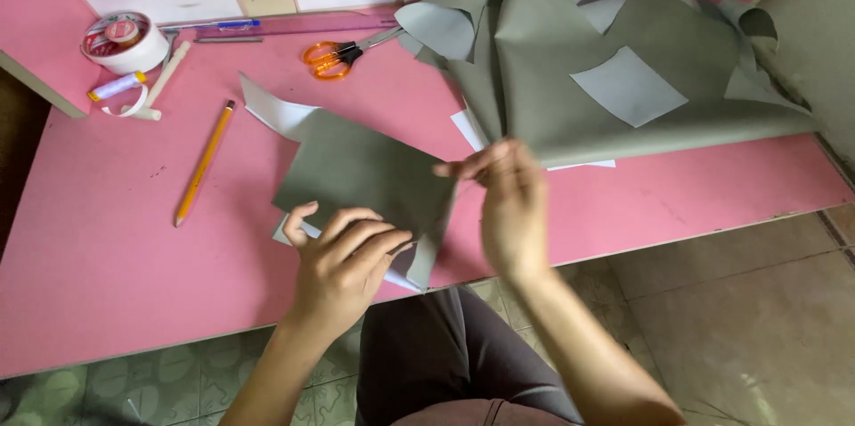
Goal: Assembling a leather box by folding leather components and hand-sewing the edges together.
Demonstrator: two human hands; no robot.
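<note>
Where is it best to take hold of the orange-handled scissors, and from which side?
Probably by the orange handle loops, coming from the left: the scissors lie flat on the pink table, loops left and free, while the blades point right toward the grey sheet pile.
</note>
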